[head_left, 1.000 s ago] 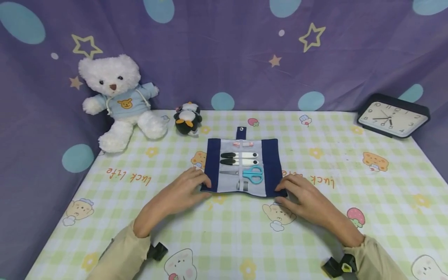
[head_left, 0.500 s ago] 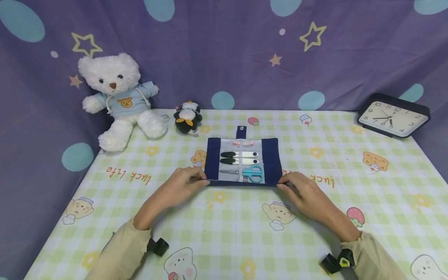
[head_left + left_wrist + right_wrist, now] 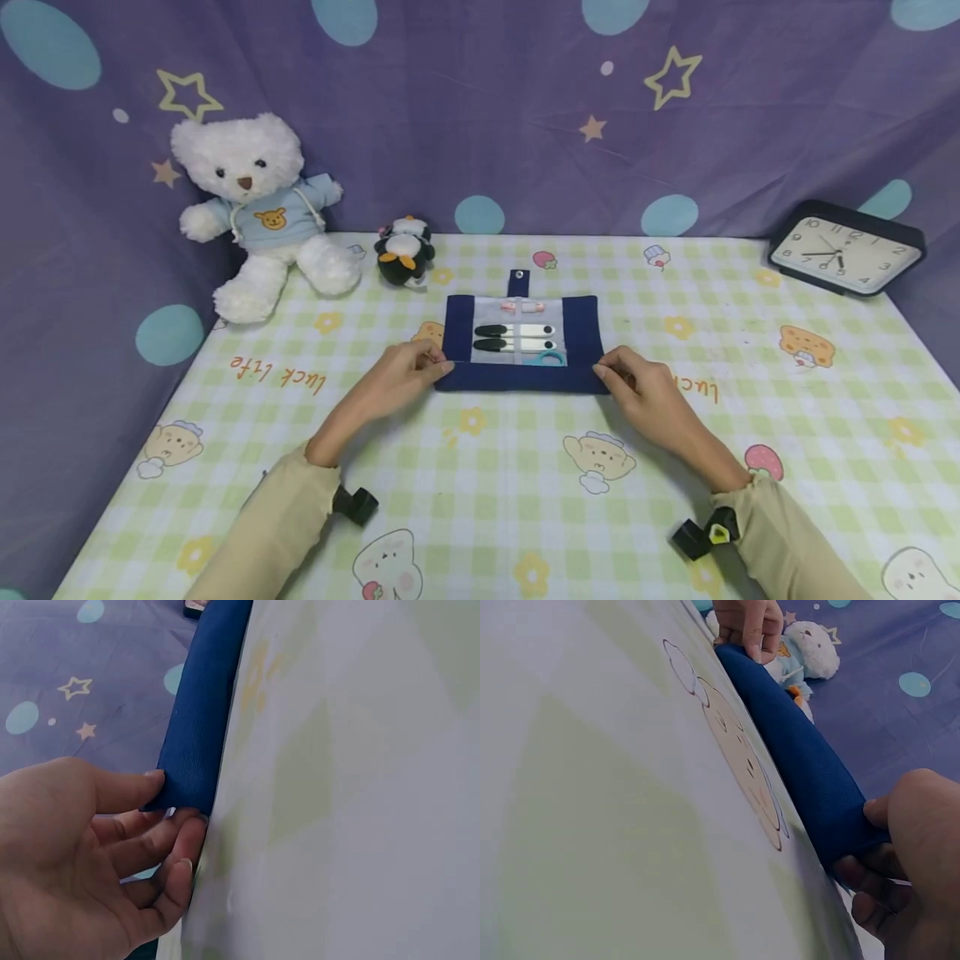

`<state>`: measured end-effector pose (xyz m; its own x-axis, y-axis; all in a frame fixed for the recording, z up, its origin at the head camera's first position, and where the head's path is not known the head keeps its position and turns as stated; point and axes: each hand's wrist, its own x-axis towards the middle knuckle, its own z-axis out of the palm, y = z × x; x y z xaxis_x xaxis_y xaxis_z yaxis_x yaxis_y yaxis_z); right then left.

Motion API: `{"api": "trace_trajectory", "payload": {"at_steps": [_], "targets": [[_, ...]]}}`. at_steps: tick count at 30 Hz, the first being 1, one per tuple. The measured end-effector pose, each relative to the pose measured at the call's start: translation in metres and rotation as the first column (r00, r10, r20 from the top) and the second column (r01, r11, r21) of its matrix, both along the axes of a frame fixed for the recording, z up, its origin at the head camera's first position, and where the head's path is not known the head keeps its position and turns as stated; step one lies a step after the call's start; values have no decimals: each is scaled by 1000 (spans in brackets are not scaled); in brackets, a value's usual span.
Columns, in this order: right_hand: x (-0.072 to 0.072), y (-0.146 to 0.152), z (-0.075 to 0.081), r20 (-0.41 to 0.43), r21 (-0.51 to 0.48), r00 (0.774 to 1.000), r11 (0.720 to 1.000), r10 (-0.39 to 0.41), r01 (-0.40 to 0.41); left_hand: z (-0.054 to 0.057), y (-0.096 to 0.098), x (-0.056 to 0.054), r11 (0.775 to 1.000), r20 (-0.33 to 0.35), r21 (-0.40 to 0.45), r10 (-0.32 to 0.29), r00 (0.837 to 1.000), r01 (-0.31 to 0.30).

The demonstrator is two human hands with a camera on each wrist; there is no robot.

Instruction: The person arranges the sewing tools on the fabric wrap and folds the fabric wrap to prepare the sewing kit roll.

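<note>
A navy fabric case [image 3: 517, 379] with a grey lining lies unfolded at the table's middle, its near edge turned up and over. My left hand [image 3: 397, 379] pinches the fold's left corner, thumb on top and fingers beneath, as the left hand [image 3: 97, 847] shows in its wrist view. At the opposite corner, my right hand [image 3: 648, 396] pinches the same fold. Under a central elastic strap sit two black-and-white slim tools [image 3: 513, 331] and a small pink-and-white item [image 3: 522, 307]. Only the blue handle of a pair of scissors [image 3: 551, 357] shows; the fold hides the rest.
A snap tab [image 3: 518, 282] sticks out from the case's far edge. Behind it to the left are a white teddy bear [image 3: 262, 221] and a small penguin plush [image 3: 405, 250]. A black-framed clock [image 3: 847, 250] leans at the back right. A checked cloth [image 3: 480, 517] covers the table.
Both hands have lifted the case's near edge and folded it away from me. The fold now covers the small silver-grey item and most of the scissors.
</note>
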<state>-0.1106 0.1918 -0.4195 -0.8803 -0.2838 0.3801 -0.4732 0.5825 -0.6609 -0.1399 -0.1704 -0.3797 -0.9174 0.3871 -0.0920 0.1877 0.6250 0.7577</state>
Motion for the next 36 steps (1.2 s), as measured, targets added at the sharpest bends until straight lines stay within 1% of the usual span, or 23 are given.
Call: {"api": "trace_trajectory", "payload": {"at_steps": [5, 9, 12, 16, 20, 24, 27, 29, 31, 32, 33, 36], "targets": [[-4, -3, -1, 59, -17, 997, 999, -49, 50, 2, 3, -3, 999, 15, -29, 22, 1000, -22], [-9, -6, -1, 64, -1, 995, 997, -76, 76, 2, 4, -4, 998, 18, -52, 32, 999, -31], [-11, -9, 1, 68, 20, 993, 995, -95, 94, 1, 5, -5, 997, -5, -66, 31, 1000, -31], [-13, -11, 3, 96, 46, 987, 992, -125, 121, -1, 6, -7, 997, -55, -77, 23, 998, -27], [-15, -13, 3, 124, 71, 982, 988, -145, 137, -2, 5, -9, 996, -78, -89, 2, 997, -9], [-17, -14, 3, 135, 72, 980, 988, -146, 137, -3, 2, -10, 995, -94, -98, -35, 995, 26], [-17, -15, 2, 136, 64, 980, 989, -144, 137, -4, -3, -10, 994, -134, -96, -69, 989, 57], [-17, -15, 2, 140, 60, 980, 989, -144, 137, -4, -5, -10, 991, -177, -98, -107, 978, 91], [-17, -15, 2, 143, 56, 979, 989, -144, 138, -5, -6, -9, 985, -239, -111, -157, 958, 134], [-16, -15, 2, 144, 55, 979, 989, -145, 138, -5, -6, -8, 980, -274, -126, -186, 944, 157], [-16, -15, 2, 145, 52, 979, 989, -144, 138, -5, -6, -8, 973, -312, -145, -218, 925, 181], [-16, -15, 3, 142, 47, 979, 989, -145, 139, -5, -4, -8, 947, -413, -219, -308, 857, 234]]}}
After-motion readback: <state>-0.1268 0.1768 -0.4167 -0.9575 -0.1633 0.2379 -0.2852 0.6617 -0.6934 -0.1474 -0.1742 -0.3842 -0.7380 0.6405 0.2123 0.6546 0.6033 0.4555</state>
